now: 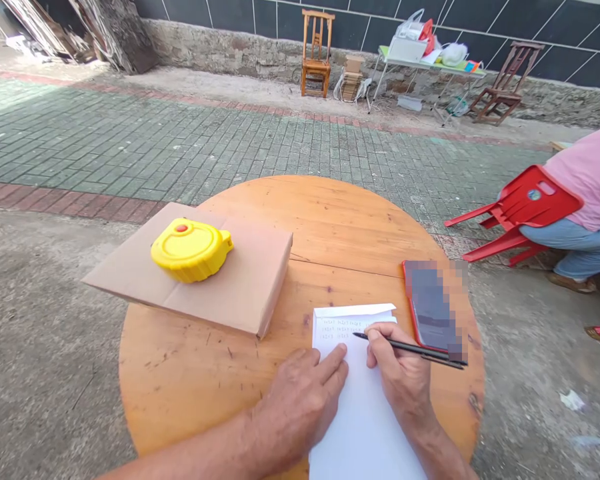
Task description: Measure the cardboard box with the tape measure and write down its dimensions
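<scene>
A white sheet of paper [363, 420] with rows of small handwriting near its folded top edge lies on the round wooden table [325, 213]. My left hand [305, 400] rests on the paper's left side, its index finger stretched out beside the writing. Between the thumb and fingers of my right hand [400, 370] is a black pen [413, 348], its tip at the last row of writing. Right of the paper lies a phone [427, 300] in a red case, its screen partly blurred out. A yellow tape measure [193, 250] with a red button sits on a flat cardboard box [245, 280] at the left.
At the right a person in a pink top [593, 163] sits on a red plastic chair [535, 200]. By the far wall stand a wooden chair [317, 60], a folding table [390, 59] loaded with bags and a box, and a darker chair [510, 83].
</scene>
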Tool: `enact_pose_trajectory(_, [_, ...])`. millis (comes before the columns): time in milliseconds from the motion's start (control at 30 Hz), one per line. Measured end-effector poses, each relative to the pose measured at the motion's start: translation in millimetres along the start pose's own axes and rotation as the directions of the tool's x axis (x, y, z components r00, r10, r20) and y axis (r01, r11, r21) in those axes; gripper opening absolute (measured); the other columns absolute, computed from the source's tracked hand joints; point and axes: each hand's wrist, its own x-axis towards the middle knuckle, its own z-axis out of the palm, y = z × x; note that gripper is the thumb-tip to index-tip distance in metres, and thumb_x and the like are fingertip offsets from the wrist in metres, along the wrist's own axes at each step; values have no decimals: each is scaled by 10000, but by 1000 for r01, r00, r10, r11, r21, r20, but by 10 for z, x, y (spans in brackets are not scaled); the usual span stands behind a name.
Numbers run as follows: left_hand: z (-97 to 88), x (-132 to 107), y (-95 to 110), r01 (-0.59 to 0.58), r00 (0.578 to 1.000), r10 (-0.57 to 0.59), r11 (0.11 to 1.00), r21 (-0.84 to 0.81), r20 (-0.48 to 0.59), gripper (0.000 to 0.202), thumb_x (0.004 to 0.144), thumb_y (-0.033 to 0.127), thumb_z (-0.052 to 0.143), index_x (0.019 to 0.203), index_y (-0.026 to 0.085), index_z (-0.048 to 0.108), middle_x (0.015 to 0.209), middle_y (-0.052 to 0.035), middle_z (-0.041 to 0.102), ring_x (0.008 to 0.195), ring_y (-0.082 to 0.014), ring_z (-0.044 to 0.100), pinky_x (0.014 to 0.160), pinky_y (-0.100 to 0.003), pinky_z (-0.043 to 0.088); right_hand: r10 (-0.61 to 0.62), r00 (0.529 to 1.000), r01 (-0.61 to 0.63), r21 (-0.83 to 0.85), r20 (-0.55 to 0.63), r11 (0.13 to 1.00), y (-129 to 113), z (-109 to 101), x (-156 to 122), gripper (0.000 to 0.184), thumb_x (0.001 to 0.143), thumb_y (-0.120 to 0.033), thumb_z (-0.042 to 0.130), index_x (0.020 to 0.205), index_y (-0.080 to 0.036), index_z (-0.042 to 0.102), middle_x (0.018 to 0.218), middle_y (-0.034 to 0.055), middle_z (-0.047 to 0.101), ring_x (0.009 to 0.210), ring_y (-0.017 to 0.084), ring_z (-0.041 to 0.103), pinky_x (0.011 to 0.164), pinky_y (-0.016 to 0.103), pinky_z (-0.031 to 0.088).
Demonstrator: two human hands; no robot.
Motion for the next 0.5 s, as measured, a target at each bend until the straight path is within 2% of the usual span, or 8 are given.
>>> enact_pose_trajectory(167, [-12,1,-6,0,1000,0,1000,-3,4,306,818,100,523,1104,174,602,1304,-30,630,768,-211,594,654,-380,523,-58,996,59,2,-67,998,34,2,24,184,929,-356,538,874,-204,625,569,-51,553,527,120,546,550,229,470])
enact_pose_trajectory(300, [-1,4,-17,-6,1000,6,1000,1,-12,278,827,106,526,1085,180,601,1281,-31,640,755,-205,592,652,-374,521,-193,979,180,-176,-62,968,13,-85,34,158,920,-314,577,1016,-212,651,845,20,709,724,167,666,701,284,535])
enact_pose_trajectory(367, [1,7,-19,-6,1000,6,1000,-2,-27,248,843,116,523,1067,187,602,1266,-26,645,743,-202,590,653,-375,523,-333,943,325,-310,30,893,7,-191,6,192,927,-252,566,1100,-219,642,1004,53,725,868,197,686,789,315,530])
enact_pose_trajectory(433, [-4,8,-19,2,999,-2,1000,-8,-34,207,854,126,523,1033,191,606,1230,-27,658,745,-202,596,662,-372,526,-472,864,498,-425,173,756,8,-313,-45,272,947,-192,515,1202,-215,605,1092,78,709,969,218,668,841,343,505])
enact_pose_trajectory(500, [-11,8,-15,10,999,-10,1000,-18,-32,164,865,137,524,993,192,610,1180,-37,671,763,-204,610,673,-363,529,-539,781,617,-517,315,593,4,-413,-110,328,966,-148,452,1270,-188,569,1119,106,694,1000,235,649,838,364,484])
